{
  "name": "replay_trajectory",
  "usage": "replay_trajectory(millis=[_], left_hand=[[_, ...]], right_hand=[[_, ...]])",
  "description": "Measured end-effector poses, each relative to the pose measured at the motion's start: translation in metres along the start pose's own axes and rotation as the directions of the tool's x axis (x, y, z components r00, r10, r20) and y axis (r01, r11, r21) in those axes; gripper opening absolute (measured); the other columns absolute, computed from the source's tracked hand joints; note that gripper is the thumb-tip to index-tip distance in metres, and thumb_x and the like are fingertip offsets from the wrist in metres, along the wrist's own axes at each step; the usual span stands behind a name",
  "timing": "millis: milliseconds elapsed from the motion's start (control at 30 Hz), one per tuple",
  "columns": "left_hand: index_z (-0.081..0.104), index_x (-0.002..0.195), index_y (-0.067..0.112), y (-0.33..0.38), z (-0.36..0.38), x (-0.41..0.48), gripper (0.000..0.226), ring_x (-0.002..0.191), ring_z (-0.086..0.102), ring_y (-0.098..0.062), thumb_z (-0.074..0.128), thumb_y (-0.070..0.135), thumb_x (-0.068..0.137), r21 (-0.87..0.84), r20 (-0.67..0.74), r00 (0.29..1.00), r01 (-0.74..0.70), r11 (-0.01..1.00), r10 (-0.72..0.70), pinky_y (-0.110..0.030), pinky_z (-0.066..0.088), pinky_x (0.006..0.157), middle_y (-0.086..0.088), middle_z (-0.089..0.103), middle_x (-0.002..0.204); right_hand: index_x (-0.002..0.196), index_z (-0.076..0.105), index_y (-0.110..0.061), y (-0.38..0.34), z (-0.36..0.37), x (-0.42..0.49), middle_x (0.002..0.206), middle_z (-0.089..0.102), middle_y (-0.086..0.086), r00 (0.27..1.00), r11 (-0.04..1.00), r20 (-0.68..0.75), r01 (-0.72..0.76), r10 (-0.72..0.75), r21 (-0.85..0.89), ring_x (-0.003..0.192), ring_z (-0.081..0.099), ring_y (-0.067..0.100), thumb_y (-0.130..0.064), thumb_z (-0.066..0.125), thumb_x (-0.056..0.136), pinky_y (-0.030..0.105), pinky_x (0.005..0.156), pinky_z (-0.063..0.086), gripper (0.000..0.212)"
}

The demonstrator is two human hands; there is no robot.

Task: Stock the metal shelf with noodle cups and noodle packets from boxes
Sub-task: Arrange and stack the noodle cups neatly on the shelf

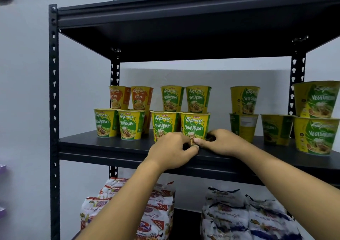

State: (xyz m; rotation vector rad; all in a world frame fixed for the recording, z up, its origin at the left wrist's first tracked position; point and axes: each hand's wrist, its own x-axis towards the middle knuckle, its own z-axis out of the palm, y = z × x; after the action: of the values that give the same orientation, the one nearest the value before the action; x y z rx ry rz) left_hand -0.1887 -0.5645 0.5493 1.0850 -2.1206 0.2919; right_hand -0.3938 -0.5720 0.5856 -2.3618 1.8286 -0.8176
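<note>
Both forearms, bare, reached fwd and up from the lower edge, approx. parallel. The L hand [172,147] and R hand [223,142] were side by side, backs to the camera, fingers curled, thumb tips touching, both gripping the base of one noodle cup [195,124].

A single view, worn on the person's head, faces the shelf [92,144] head-on from arm's reach. It sits just above the middle board and below the top one, whose underside shows. Both arms enter from the bottom edge. The left hand [172,150] and right hand [223,142] meet at a cup [196,125] mid-frame. The shelf's right end is cut off.
</note>
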Motion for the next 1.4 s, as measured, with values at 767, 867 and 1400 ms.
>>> replay_trajectory(millis=[767,867,1400], left_hand=[[0.076,0.111,0.026,0.072,0.015,0.029,0.028,0.095,0.061,-0.003,0.058,0.045,0.101,-0.161,0.143,0.945,-0.272,0.949,0.295,-0.033,0.055,0.086,0.013,0.070,0.104],[0.074,0.119,0.030,0.092,0.022,0.047,0.033,0.103,0.064,-0.009,0.057,0.050,0.100,-0.168,0.261,0.939,-0.184,0.969,0.224,-0.037,0.055,0.094,0.010,0.071,0.115],[0.043,0.156,0.032,0.124,0.053,0.104,0.068,0.149,0.036,-0.020,0.036,0.070,0.101,0.081,0.628,0.771,0.066,0.994,-0.103,-0.038,0.026,0.120,0.006,0.038,0.164]], right_hand=[[0.140,0.058,-0.042,0.085,-0.077,-0.091,0.150,0.052,-0.012,0.980,0.968,0.086,-0.161,0.180,-0.194,0.136,0.046,0.014,-0.065,0.043,0.100,0.027,0.098,0.033,0.049],[0.143,0.055,-0.039,0.097,-0.084,-0.091,0.153,0.049,-0.010,0.974,0.956,0.091,-0.185,0.210,-0.226,0.139,0.044,0.016,-0.068,0.042,0.098,0.031,0.108,0.034,0.055],[0.157,0.034,-0.039,0.134,-0.094,-0.072,0.167,0.026,-0.007,0.954,0.958,0.235,-0.126,0.188,-0.256,0.153,0.024,0.020,-0.077,0.031,0.096,0.042,0.121,0.018,0.072]])
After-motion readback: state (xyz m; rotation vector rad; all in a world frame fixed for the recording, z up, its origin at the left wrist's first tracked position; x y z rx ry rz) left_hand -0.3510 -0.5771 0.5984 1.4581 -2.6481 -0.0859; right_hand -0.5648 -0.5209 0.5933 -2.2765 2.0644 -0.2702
